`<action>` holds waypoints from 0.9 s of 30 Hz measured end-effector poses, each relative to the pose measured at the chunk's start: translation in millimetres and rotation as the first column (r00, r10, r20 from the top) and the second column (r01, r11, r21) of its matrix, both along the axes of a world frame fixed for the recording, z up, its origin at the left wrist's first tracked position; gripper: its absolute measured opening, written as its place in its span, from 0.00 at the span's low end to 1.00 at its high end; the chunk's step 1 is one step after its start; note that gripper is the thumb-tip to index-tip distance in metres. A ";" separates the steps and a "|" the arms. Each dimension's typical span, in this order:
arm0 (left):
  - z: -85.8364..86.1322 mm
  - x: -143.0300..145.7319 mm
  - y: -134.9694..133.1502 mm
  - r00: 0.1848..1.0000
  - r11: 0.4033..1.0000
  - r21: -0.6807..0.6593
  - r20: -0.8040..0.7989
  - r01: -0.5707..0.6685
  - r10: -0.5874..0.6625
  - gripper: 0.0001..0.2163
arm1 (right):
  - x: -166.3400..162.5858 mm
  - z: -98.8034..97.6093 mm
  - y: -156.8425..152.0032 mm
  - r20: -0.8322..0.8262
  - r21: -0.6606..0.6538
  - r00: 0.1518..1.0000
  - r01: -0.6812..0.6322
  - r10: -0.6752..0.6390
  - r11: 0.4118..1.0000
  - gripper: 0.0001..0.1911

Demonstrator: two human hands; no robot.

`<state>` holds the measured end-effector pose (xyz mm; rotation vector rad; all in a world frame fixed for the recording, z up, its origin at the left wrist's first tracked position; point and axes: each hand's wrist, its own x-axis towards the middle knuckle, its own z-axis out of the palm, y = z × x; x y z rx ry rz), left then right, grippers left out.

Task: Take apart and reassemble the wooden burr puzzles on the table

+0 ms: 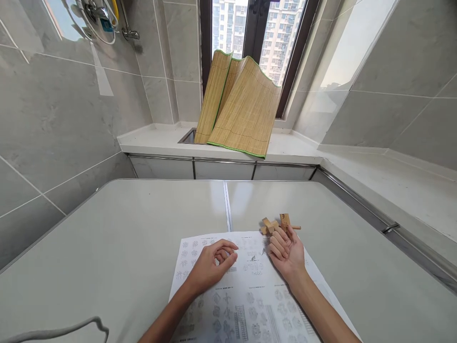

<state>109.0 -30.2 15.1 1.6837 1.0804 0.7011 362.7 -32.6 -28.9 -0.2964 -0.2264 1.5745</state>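
Note:
My left hand [213, 262] rests above the left half of a large white printed sheet [210, 312], its fingers loosely bent and nothing visible in them. My right hand [288, 252] is turned palm up at the sheet's upper right, fingers curled in. Near its thumb and index fingertips stands a small flat wooden block [284, 219] with a dark mark on it, and the fingertips seem to grip it. Just left of it lie several light wooden pieces [269, 226], clustered at the sheet's far edge; the hand partly hides them. Rows of small line drawings cover the paper.
The pale table [143, 228] has a seam down its far middle. Beyond it a bamboo mat [246, 109] leans on a white ledge [160, 140] before the window. A grey cable [60, 332] lies at the lower left. Tiled walls stand on both sides.

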 end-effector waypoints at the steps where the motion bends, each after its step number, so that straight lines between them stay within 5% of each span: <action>1: 0.1 0.0 0.0 1.000 1.000 0.001 0.001 0.000 0.000 0.14 | 0.9 -0.7 0.2 0.000 -0.003 1.000 0.003 -0.003 1.000 0.26; 21: -2.2 -1.3 -1.9 1.000 1.000 -0.002 0.013 -0.005 0.005 0.15 | 2.3 -1.0 2.8 0.176 -0.034 0.976 0.140 -0.132 0.990 0.22; 27: -2.7 1.3 -6.5 1.000 0.999 0.046 -0.001 -0.002 0.002 0.12 | -19.4 13.9 -3.3 0.552 0.016 0.823 0.151 -0.134 0.988 0.23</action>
